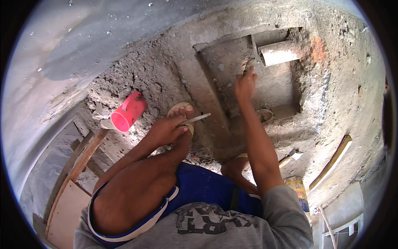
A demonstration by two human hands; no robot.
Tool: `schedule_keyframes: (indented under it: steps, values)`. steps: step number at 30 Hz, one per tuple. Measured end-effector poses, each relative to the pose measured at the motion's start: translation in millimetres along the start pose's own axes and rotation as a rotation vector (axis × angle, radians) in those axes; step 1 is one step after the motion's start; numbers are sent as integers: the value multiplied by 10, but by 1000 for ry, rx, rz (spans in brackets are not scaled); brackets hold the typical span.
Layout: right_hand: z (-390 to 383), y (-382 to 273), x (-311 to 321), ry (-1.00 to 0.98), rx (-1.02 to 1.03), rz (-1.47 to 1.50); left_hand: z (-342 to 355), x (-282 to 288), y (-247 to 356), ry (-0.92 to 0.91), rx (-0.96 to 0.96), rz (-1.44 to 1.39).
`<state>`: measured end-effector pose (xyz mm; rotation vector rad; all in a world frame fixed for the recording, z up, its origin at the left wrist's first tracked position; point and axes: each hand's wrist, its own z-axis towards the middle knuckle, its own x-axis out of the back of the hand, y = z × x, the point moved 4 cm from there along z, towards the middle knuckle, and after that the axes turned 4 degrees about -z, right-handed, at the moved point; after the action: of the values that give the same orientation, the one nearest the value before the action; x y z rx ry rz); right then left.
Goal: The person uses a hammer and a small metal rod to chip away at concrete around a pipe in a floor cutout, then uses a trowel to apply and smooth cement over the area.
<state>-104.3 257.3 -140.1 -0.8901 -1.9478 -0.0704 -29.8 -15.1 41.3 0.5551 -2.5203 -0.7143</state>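
Both hands busy: left hand (168, 129) gripping a thin flat metal blade (198, 118) over the knee, right hand (244, 85) closed round a small trowel handle (249, 65) inside the square recess (286, 89) cut in rough grey mortar. Recess walls partly smoothed, rim still crumbly. White pipe stub (278, 52) just beyond the right hand; pink plastic cup (128, 112) lying left, apart.

surface: rough concrete ground (166, 83) | on it: pink cup (128, 112) on side, wooden strip (331, 162), sandalled feet
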Motion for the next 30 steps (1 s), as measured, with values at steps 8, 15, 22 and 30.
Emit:
schedule_keyframes:
  steps: [8,15,22,30]
  values:
    - [-438,-221,-396,-174,349,-124,23,-33,55,95,-102,34]
    - [-417,-390,-5,-213,711,-141,-7,-24,119,8,-9,34]
    - [-664,354,-292,-367,561,-362,75,-39,194,0,-45,43]
    - [-309,217,417,-216,696,-234,73,-154,202,-5,-100,154]
